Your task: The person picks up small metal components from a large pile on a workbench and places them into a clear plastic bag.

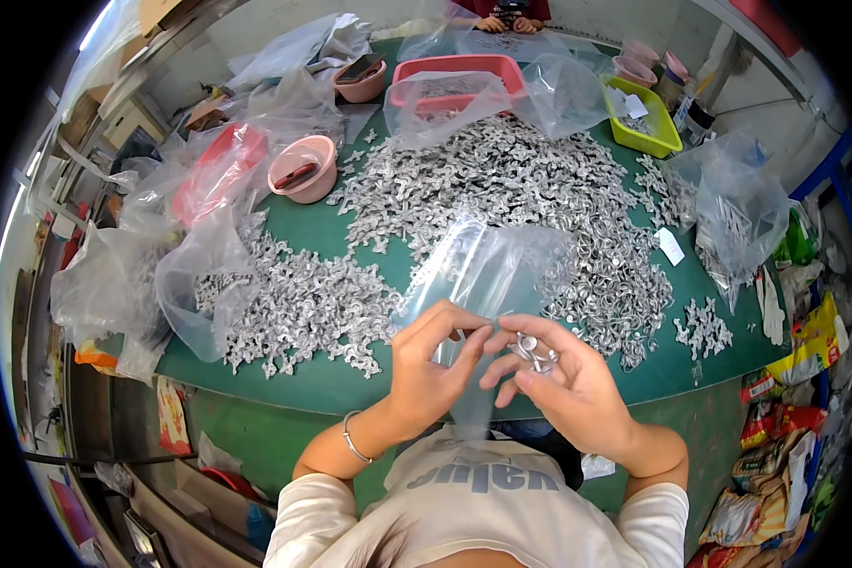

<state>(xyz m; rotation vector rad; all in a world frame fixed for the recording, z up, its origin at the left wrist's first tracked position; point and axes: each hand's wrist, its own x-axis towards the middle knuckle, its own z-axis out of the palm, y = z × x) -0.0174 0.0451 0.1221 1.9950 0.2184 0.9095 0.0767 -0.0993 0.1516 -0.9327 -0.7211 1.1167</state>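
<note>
Near the table's front edge, my left hand (431,360) is closed in a pinch on a clear plastic bag (459,260). The bag spreads over the table beyond my hands, and part of it hangs down between them. My right hand (582,393) curls around a few small silver metal pieces (535,352), some of them ring-shaped. Its fingertips are close to the left ones, and I cannot tell whether they also touch the bag. Just past my right hand lies a pile of loose curved metal pieces (611,293). A larger heap of grey metal parts (502,175) lies farther back.
Another heap of metal parts (298,308) lies at left, beside crumpled plastic bags (114,275). Farther back stand a pink bowl (303,170) with a phone, a red basin (459,71) and a yellow-green basket (648,137). Across the table are another person's hands (506,25).
</note>
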